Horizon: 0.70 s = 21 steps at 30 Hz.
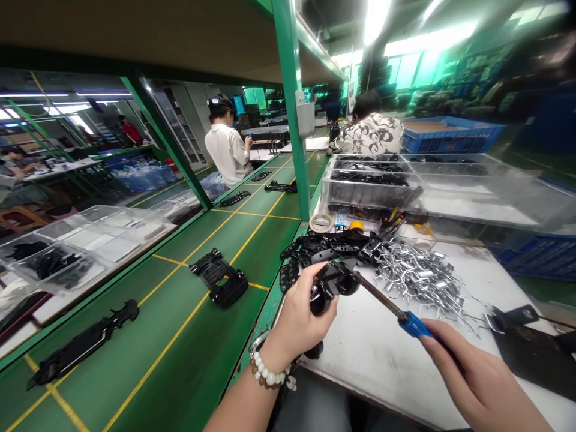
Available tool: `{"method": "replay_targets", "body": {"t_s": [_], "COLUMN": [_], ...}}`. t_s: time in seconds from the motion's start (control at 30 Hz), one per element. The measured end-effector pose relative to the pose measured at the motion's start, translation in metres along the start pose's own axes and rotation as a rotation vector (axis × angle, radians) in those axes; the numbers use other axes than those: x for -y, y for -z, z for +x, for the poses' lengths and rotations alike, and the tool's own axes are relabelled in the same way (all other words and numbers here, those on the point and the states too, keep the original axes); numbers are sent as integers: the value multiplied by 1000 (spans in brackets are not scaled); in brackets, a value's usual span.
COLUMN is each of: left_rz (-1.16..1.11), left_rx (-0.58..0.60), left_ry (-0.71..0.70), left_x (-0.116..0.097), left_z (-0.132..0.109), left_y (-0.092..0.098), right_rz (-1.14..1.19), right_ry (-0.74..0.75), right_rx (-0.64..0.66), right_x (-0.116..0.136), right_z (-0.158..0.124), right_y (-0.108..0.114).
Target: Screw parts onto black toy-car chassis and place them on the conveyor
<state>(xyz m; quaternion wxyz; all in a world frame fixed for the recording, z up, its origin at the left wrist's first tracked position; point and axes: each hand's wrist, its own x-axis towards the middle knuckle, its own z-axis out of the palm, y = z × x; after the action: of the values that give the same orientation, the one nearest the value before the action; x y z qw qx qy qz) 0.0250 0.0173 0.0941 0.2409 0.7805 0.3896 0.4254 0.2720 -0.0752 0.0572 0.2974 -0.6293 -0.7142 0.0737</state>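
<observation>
The person's left hand [299, 315] grips a black plastic part with small wheels [330, 289] above the edge of the white counter [373, 360], its fingers [312, 281] curled closely around the part. A beaded bracelet [269, 371] sits on that wrist. The right hand [483, 381] is nearer the camera, its fingers [434, 330] closed around the blue handle of a screwdriver [414, 326]. The dark shaft reaches across to the black part, and its tip appears to meet the part near the wheels, though the view there is too crowded to be sure. Just beyond the hands, a heap of black parts [328, 249] lies beside a large pile of bent metal clips [418, 276] on the counter. A roll of tape [321, 222] lies past the heap, in front of a see-through bin of black parts [371, 187]. To the left runs a green conveyor belt [180, 318] with yellow lines, carrying more black assemblies [219, 277] spaced along it. Farther along the belt sit a co-worker in a white shirt [227, 150] and another in a patterned shirt [371, 135], with a blue crate [450, 135] to the right.
</observation>
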Motion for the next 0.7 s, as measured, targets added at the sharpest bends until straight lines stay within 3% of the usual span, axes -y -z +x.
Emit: {"method": "replay_targets", "body": {"t_s": [0.2,0.5,0.7], "left_rz": [-4,-7,6], "left_rx": [-18,-45,-69], "left_ry": [-8,-33,-12], "left_x": [1,4,9], "left_z": [0,1,6], "left_y": [-2,-1,2], "right_rz": [-25,-148,-75], "right_ry": [29,114,-1], "right_rx": [8,-184,-162], "right_x": [-3,11,-9], "right_z": [3,4,4], "right_y": [-1,-9,0]}}
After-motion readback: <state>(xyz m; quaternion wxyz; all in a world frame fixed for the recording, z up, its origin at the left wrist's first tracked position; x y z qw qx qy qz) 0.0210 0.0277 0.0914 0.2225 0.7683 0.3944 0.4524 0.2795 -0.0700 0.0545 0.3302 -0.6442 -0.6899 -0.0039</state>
